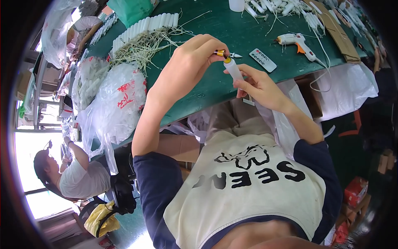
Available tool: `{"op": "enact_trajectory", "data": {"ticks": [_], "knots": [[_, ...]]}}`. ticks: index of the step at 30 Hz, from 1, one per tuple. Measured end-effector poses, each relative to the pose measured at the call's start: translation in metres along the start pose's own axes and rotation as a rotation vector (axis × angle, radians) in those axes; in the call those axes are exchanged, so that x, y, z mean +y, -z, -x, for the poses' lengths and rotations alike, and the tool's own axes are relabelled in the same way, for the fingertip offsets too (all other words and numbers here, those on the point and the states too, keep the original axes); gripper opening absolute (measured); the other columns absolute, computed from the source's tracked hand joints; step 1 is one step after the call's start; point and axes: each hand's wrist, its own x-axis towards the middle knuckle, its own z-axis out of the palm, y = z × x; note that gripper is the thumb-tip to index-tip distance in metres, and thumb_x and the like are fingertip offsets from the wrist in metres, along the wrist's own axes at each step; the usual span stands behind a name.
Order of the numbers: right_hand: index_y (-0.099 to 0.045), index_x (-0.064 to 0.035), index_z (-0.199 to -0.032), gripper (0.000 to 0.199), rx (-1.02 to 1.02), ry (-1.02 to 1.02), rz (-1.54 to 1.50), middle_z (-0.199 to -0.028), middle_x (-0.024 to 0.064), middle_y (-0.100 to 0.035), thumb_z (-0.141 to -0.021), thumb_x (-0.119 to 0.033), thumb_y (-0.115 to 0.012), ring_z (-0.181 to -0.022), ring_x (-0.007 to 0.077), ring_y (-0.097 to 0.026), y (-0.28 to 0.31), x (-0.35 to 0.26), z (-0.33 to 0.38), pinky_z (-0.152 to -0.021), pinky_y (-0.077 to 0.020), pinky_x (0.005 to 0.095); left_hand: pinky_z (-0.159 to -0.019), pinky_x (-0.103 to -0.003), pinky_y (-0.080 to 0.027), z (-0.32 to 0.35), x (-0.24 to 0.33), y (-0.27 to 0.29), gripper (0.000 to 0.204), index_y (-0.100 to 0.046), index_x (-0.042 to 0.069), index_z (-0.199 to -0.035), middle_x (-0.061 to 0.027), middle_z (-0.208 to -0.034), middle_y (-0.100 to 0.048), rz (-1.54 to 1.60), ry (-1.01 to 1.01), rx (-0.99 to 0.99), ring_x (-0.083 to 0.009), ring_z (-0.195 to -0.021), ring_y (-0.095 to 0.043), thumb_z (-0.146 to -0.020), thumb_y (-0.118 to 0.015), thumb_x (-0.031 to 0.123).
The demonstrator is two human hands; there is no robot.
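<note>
Your two hands meet over the near edge of the green table, with a small battery and a white tube between them.

Your left hand (188, 62) pinches a small gold battery (219, 52) between thumb and fingertips, touching the yellow end of the white tube (234, 69). Your right hand (259, 85) grasps this tube from below, fingers closed around it, and the tube is tilted toward 11 o'clock. At 1 o'clock from the tube lies a grey remote control (263, 59), near but apart; further at 2 o'clock is a white glue gun (296, 43). At 10 o'clock a row of white tubes (143, 29) lies with loose wires. The table (207, 87) edge runs just under your hands, and bare green surface stays open between them and the remote. A clear plastic bag (114, 103) hangs over the edge at 9 o'clock.
</note>
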Motion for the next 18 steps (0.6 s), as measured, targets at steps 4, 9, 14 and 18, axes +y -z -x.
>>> {"op": "enact_trajectory", "data": {"ticks": [4,9,14,18], "knots": [[-0.048,-0.0055,-0.113,0.029,0.04,0.013,0.083,-0.077,0.0008,-0.054,-0.086,-0.014,-0.051,-0.06,0.0058,-0.053,0.001,-0.001,0.001,-0.053,-0.0409,0.019,-0.062,-0.034,-0.046,0.0,0.003,-0.005,0.019,-0.055,0.001,-0.091,-0.0105,-0.082,-0.057,-0.056,-0.049,-0.008,-0.0268,-0.075,-0.056,-0.072,-0.056,-0.004],[-0.048,-0.005,-0.113,0.029,0.071,0.034,0.12,-0.076,0.0009,-0.054,-0.085,-0.013,-0.051,-0.059,0.0061,-0.052,0.002,0.001,0.003,-0.053,-0.0411,0.0193,-0.065,-0.034,-0.047,0.001,-0.001,-0.007,0.028,-0.057,0.001,-0.096,-0.0102,-0.089,-0.059,0.14,0.014,0.037,-0.0272,-0.079,-0.056,-0.069,-0.054,-0.009],[-0.048,-0.0036,-0.112,0.029,0.068,0.034,0.145,-0.076,0.0015,-0.054,-0.085,-0.013,-0.051,-0.058,0.0061,-0.051,0.002,0.002,0.003,-0.053,-0.042,0.0201,-0.067,-0.035,-0.047,0.005,-0.006,-0.004,0.042,-0.058,0.002,-0.101,-0.0104,-0.09,-0.059,-0.026,0.006,-0.082,-0.0257,-0.079,-0.056,-0.062,-0.052,-0.013],[-0.048,-0.003,-0.112,0.03,0.084,0.062,0.152,-0.075,0.0016,-0.054,-0.085,-0.013,-0.052,-0.057,0.0061,-0.051,0.003,0.004,0.002,-0.053,-0.0422,0.0205,-0.07,-0.033,-0.046,0.004,0.0,-0.003,0.058,-0.054,0.006,-0.112,-0.0086,-0.09,-0.059,-0.13,-0.013,-0.197,-0.0236,-0.079,-0.053,-0.057,-0.051,-0.014]]}}
